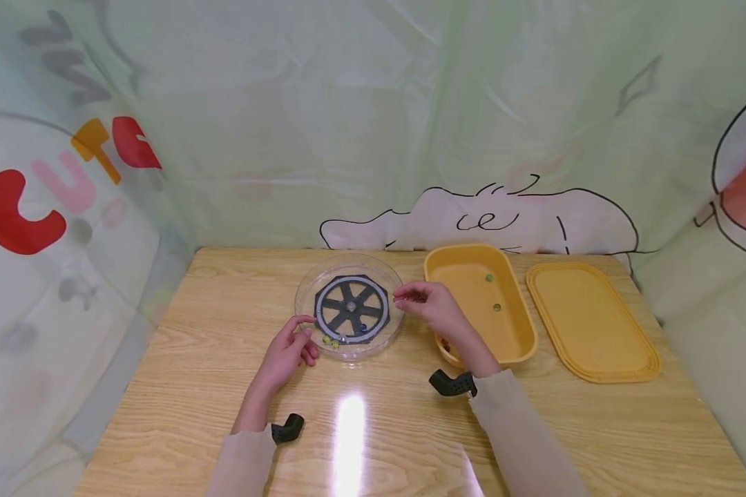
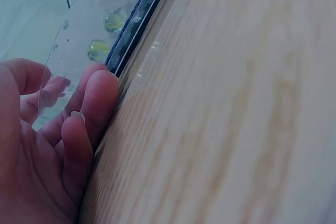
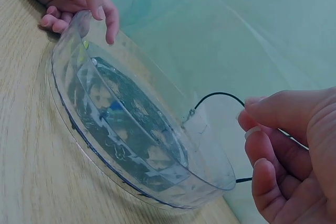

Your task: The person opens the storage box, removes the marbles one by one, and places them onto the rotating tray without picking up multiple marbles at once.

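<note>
On the surface (image 1: 193, 376), left of one yellow tub (image 1: 466, 266), stood one clear dish (image 1: 352, 356) with two yellow marbles (image 1: 335, 344) and one blue marble (image 1: 363, 328). Left hand (image 1: 289, 351) gripped its near-left side; right hand (image 1: 432, 302) hovered at its right, fingers (image 3: 262, 148) curled, contents undetermined.

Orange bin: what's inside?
Two greenish marbles, plus something dark, too small to identify, at the near-left corner. The right forearm crosses the bin; whatever it covers can't be seen.
</note>
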A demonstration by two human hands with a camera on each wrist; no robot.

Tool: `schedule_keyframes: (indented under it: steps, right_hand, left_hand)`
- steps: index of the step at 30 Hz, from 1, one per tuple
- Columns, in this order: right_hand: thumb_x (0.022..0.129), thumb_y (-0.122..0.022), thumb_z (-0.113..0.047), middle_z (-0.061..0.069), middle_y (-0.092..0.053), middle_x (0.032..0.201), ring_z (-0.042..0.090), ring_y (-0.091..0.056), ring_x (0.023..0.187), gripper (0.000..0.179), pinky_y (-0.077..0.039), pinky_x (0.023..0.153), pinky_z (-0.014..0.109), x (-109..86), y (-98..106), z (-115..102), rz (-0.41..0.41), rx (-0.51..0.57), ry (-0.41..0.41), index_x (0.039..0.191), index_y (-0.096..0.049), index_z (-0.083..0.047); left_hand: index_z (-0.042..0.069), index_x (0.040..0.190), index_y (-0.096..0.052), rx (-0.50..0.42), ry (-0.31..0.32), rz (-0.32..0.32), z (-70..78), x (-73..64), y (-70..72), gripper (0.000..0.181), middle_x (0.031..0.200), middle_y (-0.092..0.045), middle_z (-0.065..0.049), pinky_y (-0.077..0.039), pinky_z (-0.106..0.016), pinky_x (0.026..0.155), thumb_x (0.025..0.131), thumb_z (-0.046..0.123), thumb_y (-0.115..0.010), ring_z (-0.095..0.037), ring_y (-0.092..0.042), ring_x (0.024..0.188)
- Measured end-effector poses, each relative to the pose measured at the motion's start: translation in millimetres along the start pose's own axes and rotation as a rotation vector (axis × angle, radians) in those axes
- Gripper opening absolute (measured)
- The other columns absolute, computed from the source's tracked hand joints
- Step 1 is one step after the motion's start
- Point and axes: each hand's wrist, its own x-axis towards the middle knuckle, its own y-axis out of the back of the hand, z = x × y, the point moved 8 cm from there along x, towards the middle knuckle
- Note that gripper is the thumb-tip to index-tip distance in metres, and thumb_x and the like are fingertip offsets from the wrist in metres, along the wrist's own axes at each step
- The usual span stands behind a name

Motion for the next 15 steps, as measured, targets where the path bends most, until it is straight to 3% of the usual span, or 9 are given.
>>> schedule_keyframes:
  steps: [10, 15]
  right_hand:
    - [0.093, -0.071, -0.009, 0.011, -0.07, 0.104, 0.025, -0.058, 0.09, 0.024, -0.049, 0.074, 0.024, -3.5, 9.2, -2.5, 0.04, -0.016, 0.0, 0.113, -0.069, 0.004]
    - [0.093, -0.071, -0.008, 0.011, -0.071, 0.104, 0.02, -0.061, 0.089, 0.024, -0.05, 0.075, 0.023, -5.4, 20.9, -1.2, 0.068, 0.032, 0.017, 0.113, -0.069, 0.006]
  left_hand:
    - [0.015, 0.135, -0.054, -0.001, 0.036, -0.005, 0.0, -0.5, 1.5, 0.029, 0.08, -0.065, -0.015, -0.048, -0.028, 0.059, 0.108, 0.021, -0.045, -0.026, -0.061, 0.065]
    - [0.016, 0.133, -0.055, -0.001, -0.001, -0.004, -0.8, 0.9, 0.5, 0.027, 0.078, -0.064, -0.013, -0.047, -0.027, 0.058, 0.107, 0.02, -0.047, -0.025, -0.062, 0.063]
